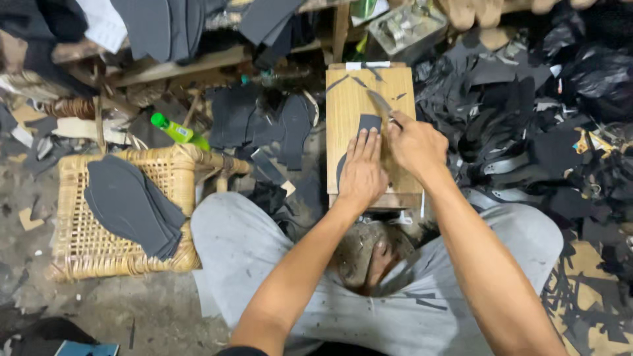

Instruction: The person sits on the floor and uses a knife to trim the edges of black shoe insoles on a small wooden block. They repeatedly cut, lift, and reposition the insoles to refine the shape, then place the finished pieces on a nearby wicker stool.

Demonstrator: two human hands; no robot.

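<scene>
My left hand [362, 173] presses flat on a dark grey sole-shaped piece [368, 122] that lies on a small wooden board [349, 99] in front of my knees. Only the piece's top end and left edge show past my fingers. My right hand [414, 142] grips a knife [381, 103] whose grey blade points up and left, its edge at the right side of the dark piece. A few thin dark offcuts lie on the board's far end.
A wicker stool [79, 231] at the left carries a stack of dark grey soles [132, 204]. A green bottle [177, 130] lies behind it. Black scraps [527, 125] pile up at the right. More dark cut pieces [257, 122] lie left of the board.
</scene>
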